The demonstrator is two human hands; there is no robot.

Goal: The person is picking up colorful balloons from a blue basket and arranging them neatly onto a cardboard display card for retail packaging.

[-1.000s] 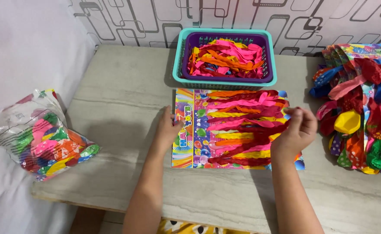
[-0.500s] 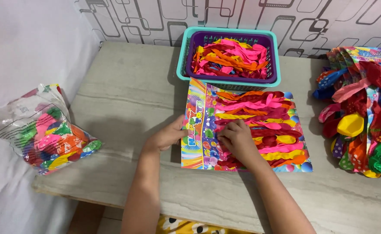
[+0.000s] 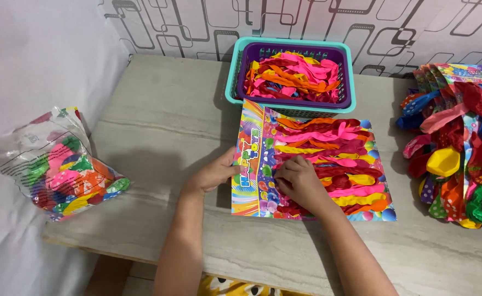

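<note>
A colourful printed card (image 3: 250, 159) lies flat on the grey table (image 3: 164, 126), covered with rows of flat long balloons (image 3: 334, 148) in pink, yellow, orange and red. My left hand (image 3: 214, 174) presses on the card's left edge, fingers curled over it. My right hand (image 3: 298, 183) rests on the lower left rows of balloons, with its fingertips bent down onto the card. Whether it pinches a balloon is hidden under the fingers.
A teal and purple basket (image 3: 235, 77) of loose pink and orange balloons stands behind the card. A clear bag of mixed balloons (image 3: 60, 170) lies at the left edge. A stack of balloon-covered cards (image 3: 460, 153) sits at the right. A patterned wall is behind.
My right hand has moved from the card's right edge across to its lower left part. The left hand has stayed on the left edge. The view has shifted slightly.
</note>
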